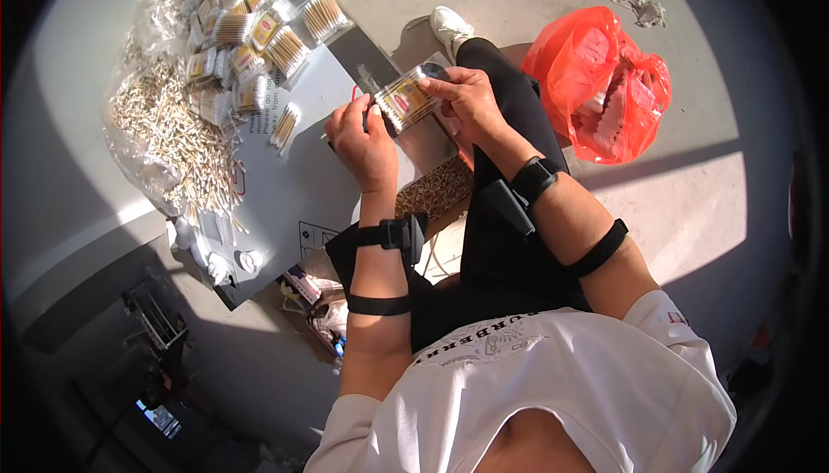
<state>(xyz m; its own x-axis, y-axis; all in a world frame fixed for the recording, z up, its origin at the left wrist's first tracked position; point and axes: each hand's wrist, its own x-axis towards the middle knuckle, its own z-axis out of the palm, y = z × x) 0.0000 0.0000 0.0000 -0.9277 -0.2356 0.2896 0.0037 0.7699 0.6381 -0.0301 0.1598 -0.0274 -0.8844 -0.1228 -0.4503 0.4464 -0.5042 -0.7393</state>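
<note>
Both my hands hold one small clear packet of cotton swabs (404, 98) with a yellow and red label, above the edge of a grey board (294, 171). My left hand (361, 141) grips its near left end. My right hand (466, 97) pinches its far right end. A small loose bundle of swabs (285, 125) lies on the board just left of my left hand. Black straps sit on both my wrists and forearms.
Several filled swab packets (250, 24) are piled at the board's far end. A clear bag of loose swabs (177, 141) lies at the left. A red plastic bag (604, 85) sits on the concrete floor to the right. My black-trousered leg and white shoe (451, 26) stretch forward.
</note>
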